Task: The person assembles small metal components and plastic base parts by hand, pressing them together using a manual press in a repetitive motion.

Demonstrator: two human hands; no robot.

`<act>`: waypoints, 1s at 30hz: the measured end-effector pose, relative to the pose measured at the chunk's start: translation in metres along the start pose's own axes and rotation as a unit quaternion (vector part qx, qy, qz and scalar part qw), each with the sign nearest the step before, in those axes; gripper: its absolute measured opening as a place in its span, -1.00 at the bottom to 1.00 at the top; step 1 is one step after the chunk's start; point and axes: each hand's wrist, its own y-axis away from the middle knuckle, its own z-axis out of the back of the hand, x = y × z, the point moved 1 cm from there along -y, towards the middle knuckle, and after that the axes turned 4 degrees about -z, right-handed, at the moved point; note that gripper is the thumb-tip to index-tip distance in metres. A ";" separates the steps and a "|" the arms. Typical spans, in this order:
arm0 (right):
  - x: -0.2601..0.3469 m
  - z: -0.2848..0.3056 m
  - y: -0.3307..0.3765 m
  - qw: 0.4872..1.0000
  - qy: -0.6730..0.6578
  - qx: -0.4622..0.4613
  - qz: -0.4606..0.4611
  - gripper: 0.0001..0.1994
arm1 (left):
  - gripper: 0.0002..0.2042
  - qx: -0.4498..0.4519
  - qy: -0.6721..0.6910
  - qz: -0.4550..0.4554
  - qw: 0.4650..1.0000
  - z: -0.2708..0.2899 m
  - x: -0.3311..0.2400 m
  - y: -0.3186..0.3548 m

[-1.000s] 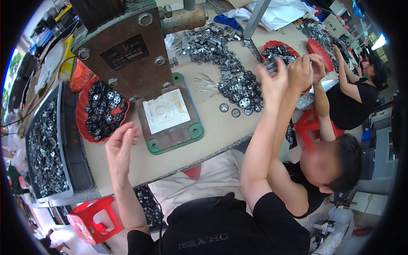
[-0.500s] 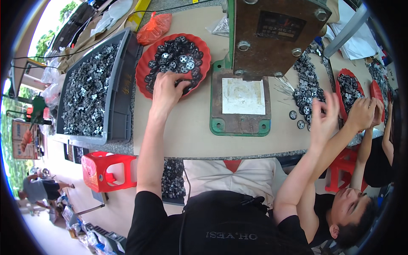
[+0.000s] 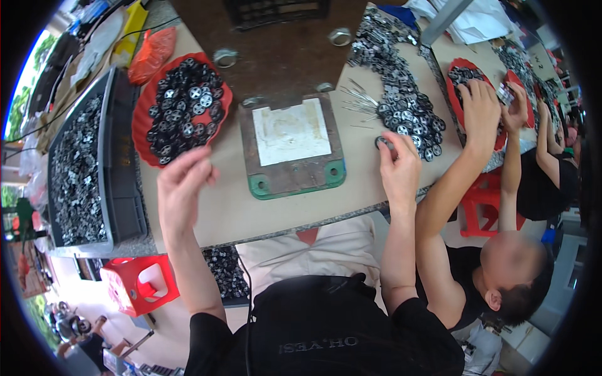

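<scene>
My right hand (image 3: 402, 170) pinches a small black toy wheel (image 3: 382, 143) between thumb and fingertips, beside a heap of black wheels with silver hubs (image 3: 417, 128). My left hand (image 3: 183, 191) is at the near edge of a red scalloped plate (image 3: 142, 128); its fingers are pressed together, and whatever they hold is hidden. Many more wheels (image 3: 188, 94) lie in that plate, with a bare red patch among them. Between my hands is a press base (image 3: 298, 182), brown and green, with a white pad (image 3: 292, 135) on top.
The brown press head (image 3: 282, 56) overhangs the base. Thin metal pins (image 3: 360, 103) lie right of it. At left are a grey bin (image 3: 119, 188) of small parts and an orange bag (image 3: 153, 55). A co-worker's hands (image 3: 481, 113) work over another red plate (image 3: 459, 116) at right.
My left hand has drawn back from the wheels in the plate toward me. My right hand, earlier raised with nothing visible in it, now pinches a wheel at the heap. The view has shifted right.
</scene>
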 end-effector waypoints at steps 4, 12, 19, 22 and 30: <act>0.014 -0.013 -0.033 0.990 0.100 0.030 0.096 -0.90 | -0.82 0.044 0.151 0.125 0.980 -0.021 0.017 0.047; 0.018 -0.034 -0.055 0.951 0.236 0.142 0.143 -0.95 | -0.60 0.051 0.339 0.261 0.903 -0.065 0.036 0.079; 0.069 0.003 -0.008 0.985 -0.116 0.131 -0.012 -0.90 | -0.59 0.101 0.382 0.204 0.896 -0.061 0.045 0.087; 0.080 0.004 0.036 0.882 -0.416 0.212 -0.061 -0.87 | -0.60 0.112 0.381 0.176 0.901 -0.064 0.058 0.088; 0.087 -0.020 0.081 0.870 -0.433 0.232 -0.045 -0.93 | -0.62 0.108 0.382 0.200 0.896 -0.074 0.057 0.091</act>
